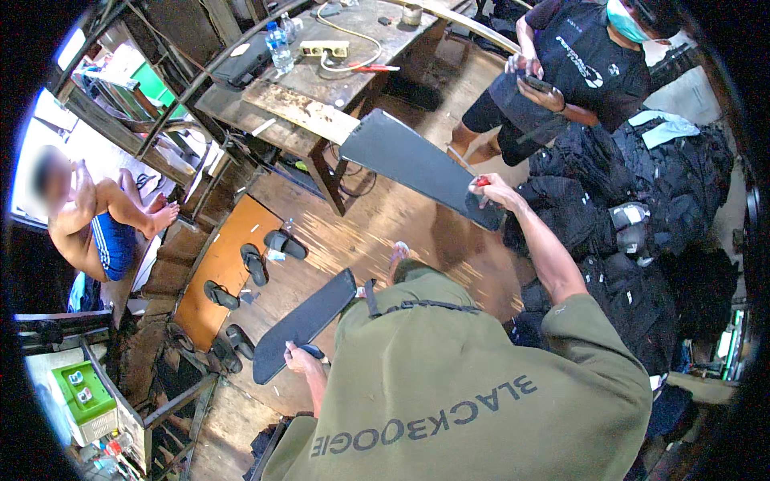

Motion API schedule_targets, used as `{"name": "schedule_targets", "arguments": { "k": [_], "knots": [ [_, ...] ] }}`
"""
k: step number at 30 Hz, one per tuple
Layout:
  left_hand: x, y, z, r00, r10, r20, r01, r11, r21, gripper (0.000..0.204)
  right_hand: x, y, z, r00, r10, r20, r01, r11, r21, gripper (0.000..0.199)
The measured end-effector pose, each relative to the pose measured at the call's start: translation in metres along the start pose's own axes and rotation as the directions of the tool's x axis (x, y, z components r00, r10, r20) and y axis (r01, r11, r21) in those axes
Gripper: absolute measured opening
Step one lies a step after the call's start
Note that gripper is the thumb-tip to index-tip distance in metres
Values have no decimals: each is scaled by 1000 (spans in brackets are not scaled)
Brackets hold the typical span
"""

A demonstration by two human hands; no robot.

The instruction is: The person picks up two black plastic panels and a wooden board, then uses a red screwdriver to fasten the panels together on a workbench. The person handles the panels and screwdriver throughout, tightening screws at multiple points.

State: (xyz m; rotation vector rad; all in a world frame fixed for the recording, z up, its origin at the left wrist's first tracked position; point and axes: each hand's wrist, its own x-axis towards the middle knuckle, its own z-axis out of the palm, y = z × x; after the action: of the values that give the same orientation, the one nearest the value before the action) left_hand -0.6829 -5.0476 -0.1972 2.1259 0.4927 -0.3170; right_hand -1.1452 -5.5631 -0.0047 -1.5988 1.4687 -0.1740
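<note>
A long dark fabric panel (309, 321) slants down to my left hand (305, 361), whose fingers are closed on its lower edge. My right hand (495, 192) reaches forward and is closed at the near end of a wider dark grey panel (405, 164). The far end of that panel lies by the pale board on the table. A small red thing (482, 182) shows between my right fingers, with a thin pale rod beyond it; I cannot make out its kind. My right palm is hidden.
A wooden table (228, 100) holds a power strip (324, 49) and a water bottle (279, 48). Black garments (626, 297) are heaped at the right. Near them another person (589, 64) holds a phone. Sandals (254, 264) lie at the left, where a second person (96, 208) sits.
</note>
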Motion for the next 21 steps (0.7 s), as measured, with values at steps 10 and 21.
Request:
{"name": "schedule_targets", "arguments": {
  "k": [10,21],
  "knots": [
    [5,-15,9,990,131,-59,-131,991,0,35,3,-76,-29,988,128,90,-134,989,63,19],
    [-30,43,57,987,-37,-159,58,990,131,39,76,-107,-47,999,-21,30,4,872,489,20]
  ]
}}
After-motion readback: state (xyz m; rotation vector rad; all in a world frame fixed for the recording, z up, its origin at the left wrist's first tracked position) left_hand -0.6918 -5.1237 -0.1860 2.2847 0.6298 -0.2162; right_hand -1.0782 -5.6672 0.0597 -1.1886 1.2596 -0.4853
